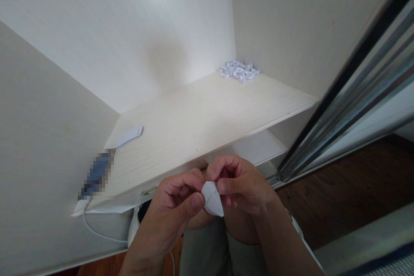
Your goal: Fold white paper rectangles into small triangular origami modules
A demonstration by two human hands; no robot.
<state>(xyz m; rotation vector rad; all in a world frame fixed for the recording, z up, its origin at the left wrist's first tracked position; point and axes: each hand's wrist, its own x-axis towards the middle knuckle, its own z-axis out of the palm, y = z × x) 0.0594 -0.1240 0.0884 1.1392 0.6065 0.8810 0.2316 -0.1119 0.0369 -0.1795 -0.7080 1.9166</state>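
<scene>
A small folded piece of white paper [212, 199] is held between both hands above the lap, in front of the shelf edge. My left hand [177, 202] pinches its left side between thumb and fingers. At its upper right, my right hand [242, 183] grips the paper with thumb and forefinger. Several small folded white papers [238, 71] lie in a heap in the back right corner of the shelf. On the left of the shelf rests a flat stack of white paper slips [128, 136].
The pale wooden shelf [181, 116] has walls at the left, back and right. A blurred-out blue object [97, 174] with a white cable [100, 235] sits at the left front. A sliding door frame [349, 82] stands at the right, and a lower shelf [258, 148] shows below.
</scene>
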